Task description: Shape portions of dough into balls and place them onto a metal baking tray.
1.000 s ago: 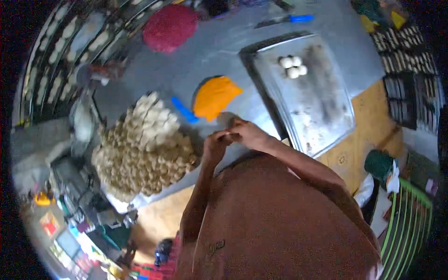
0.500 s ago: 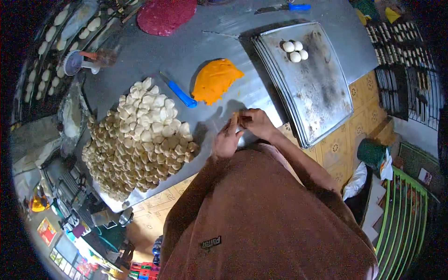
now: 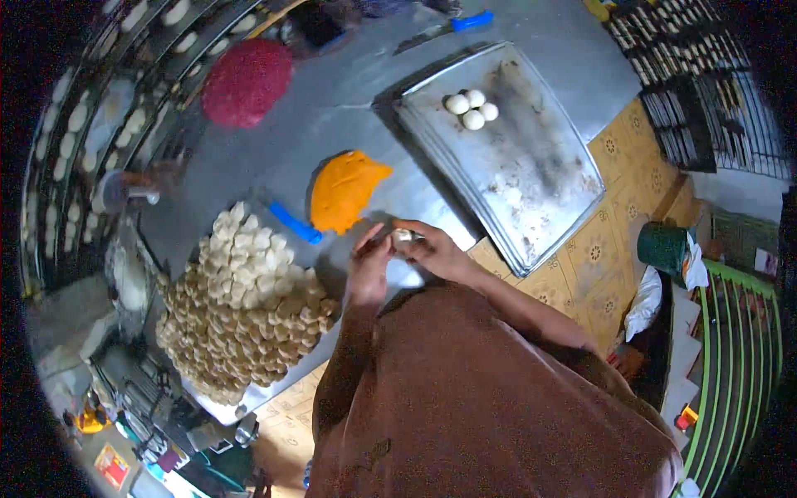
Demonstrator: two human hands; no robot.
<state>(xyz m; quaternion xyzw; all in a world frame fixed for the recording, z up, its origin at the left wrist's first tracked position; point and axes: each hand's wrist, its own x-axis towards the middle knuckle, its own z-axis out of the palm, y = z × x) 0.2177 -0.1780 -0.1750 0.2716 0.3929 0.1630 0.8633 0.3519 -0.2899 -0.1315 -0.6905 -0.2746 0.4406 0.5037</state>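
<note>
Right hand [image 3: 433, 251]: fingers curled in, closed around one small pale piece [image 3: 403, 236]; part of it shows at the fingertips.
Left hand [image 3: 367, 270]: fingers half bent, right up against the other hand; from here can't tell if it has a grip on the piece too.
Pale piece: up between the two hands, in front of the wearer's brown top [image 3: 498, 390], over the near edge of the desk [image 3: 324, 116]. Exact shape hidden by fingers.
Orange mass: soft-looking lump [image 3: 349, 191] flat on the desk, just beyond the hands, ragged on its near side.
Blue handle: a tool handle [image 3: 295, 222] lying slantwise, just left of the orange lump; blade too blurred to make out.
Heap: big pile of small rounded pieces [image 3: 241, 307] on the desk, left of the left hand. Paler at the far end, browner at the near end.
Trays: stack of metal trays [image 3: 544, 108] to the right of the hands, scorched on top, near corner out past the desk edge.
White balls: four [image 3: 471, 109], clustered toward the far end of the top tray.
Magenta mass: rounded lump [image 3: 247, 83] at the far left of the desk.
Floor: patterned tan tiles [image 3: 610, 191], dark green bucket [image 3: 662, 246] off to the right.
</note>
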